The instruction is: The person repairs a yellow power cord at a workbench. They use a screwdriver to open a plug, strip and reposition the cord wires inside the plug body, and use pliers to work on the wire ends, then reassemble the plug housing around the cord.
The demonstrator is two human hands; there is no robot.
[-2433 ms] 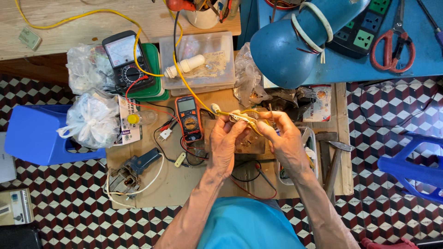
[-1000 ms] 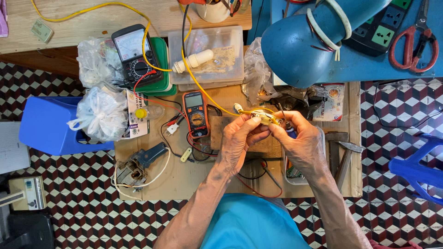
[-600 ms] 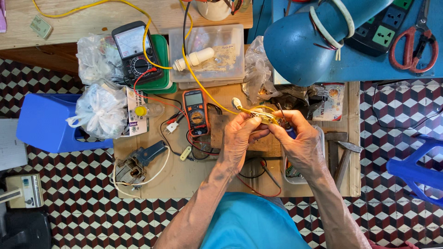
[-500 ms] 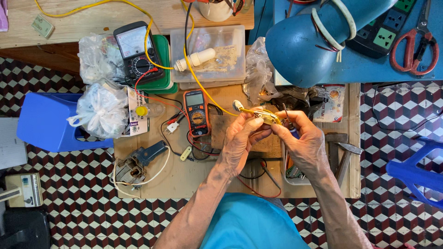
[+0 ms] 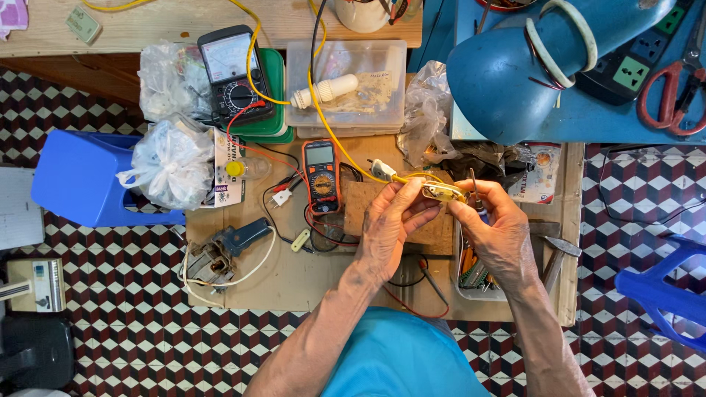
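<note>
My left hand [image 5: 391,229] and my right hand [image 5: 498,229] meet over the low wooden table [image 5: 294,268]. Both hold a small yellow-gold electrical part [image 5: 443,192] on the end of a yellow cable [image 5: 331,136]. My left thumb and fingers pinch its left end. My right hand's fingers grip its right end and also hold a thin screwdriver [image 5: 475,197], whose dark shaft sticks up above the fingers. An orange digital multimeter [image 5: 321,175] lies just left of my left hand.
An analogue multimeter [image 5: 233,73] rests on a green box at the back. A clear plastic box [image 5: 347,87], white plastic bags [image 5: 170,163], a blue lamp shade [image 5: 515,77], a blue stool [image 5: 88,180], red scissors [image 5: 673,92] and a tray of tools [image 5: 474,272] surround the work spot.
The hands have stayed together on the yellow part, turning it slightly. The view has shifted a little; nothing on the table has moved.
</note>
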